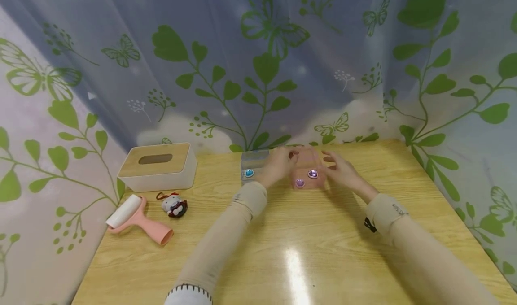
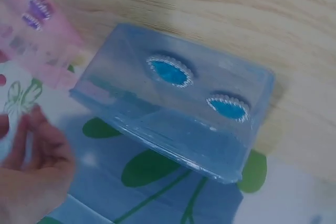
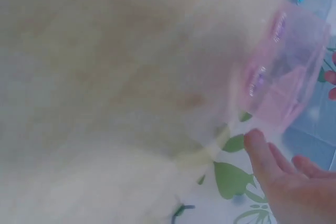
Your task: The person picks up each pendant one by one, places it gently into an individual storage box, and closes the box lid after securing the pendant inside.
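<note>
Against the back of the table stand a translucent blue box (image 1: 255, 159) with blue gems edged in small white beads and, right of it, a translucent pink box (image 1: 306, 162) with two purple gems. My left hand (image 1: 278, 163) reaches over the gap between them, fingertips at the pink box's left side. In the left wrist view its fingers bend loosely with nothing visible in them, beside the blue box (image 2: 189, 103). Just off the pink box's right side is my right hand (image 1: 343, 172). The right wrist view shows its fingers (image 3: 262, 156) relaxed, near the pink box (image 3: 286, 85).
A tissue box (image 1: 157, 170) with a wooden top stands at the back left. In front of it lie a small plush charm (image 1: 174, 205) and a pink-handled lint roller (image 1: 139, 217). A small black object (image 1: 369, 224) lies by the right sleeve. Patterned curtain (image 1: 226, 63) hangs behind the table.
</note>
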{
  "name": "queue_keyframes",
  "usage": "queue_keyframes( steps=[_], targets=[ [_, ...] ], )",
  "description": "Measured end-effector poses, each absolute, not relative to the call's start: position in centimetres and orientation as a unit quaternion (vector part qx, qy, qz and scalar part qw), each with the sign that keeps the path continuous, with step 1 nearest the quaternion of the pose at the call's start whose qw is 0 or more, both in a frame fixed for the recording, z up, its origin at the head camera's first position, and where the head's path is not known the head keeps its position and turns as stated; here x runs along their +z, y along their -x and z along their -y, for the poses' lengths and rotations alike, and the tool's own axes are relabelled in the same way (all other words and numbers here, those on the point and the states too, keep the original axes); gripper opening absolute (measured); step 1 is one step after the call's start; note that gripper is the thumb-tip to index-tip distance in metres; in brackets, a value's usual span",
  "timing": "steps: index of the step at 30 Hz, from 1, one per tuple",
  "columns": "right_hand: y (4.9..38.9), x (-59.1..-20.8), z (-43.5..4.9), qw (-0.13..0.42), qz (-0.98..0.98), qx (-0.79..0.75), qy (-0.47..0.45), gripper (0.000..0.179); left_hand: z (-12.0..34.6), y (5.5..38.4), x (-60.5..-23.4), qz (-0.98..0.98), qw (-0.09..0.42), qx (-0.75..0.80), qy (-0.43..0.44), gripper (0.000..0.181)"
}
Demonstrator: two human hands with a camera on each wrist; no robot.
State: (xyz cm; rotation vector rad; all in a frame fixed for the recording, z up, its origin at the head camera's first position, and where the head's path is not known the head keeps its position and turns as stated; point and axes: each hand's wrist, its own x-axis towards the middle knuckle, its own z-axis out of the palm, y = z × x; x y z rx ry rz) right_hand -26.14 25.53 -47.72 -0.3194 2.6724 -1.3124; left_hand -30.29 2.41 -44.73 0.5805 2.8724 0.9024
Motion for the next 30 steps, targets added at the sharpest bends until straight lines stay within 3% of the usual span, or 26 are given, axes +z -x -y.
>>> queue_keyframes(
  steps=[7, 14, 30],
  targets=[
    [27.9, -45.7, -24.5, 0.117, -0.867, -0.482, 0.042, 0.088, -2.4, 29.6, -43.5, -0.842, 0.14, 0.519, -0.04, 0.075],
    [29.2, -44.6, -23.9, 0.206, -0.832, -0.516, 0.003, 0.093, -3.2, 29.3, -43.5, -0.777, 0.207, 0.594, 0.034, 0.089],
    [29.6, -45.3, -23.6, 0.207, -0.797, -0.565, -0.045, 0.094, -4.0, 29.0, -44.2, -0.709, 0.228, 0.666, 0.035, 0.065]
  ],
)
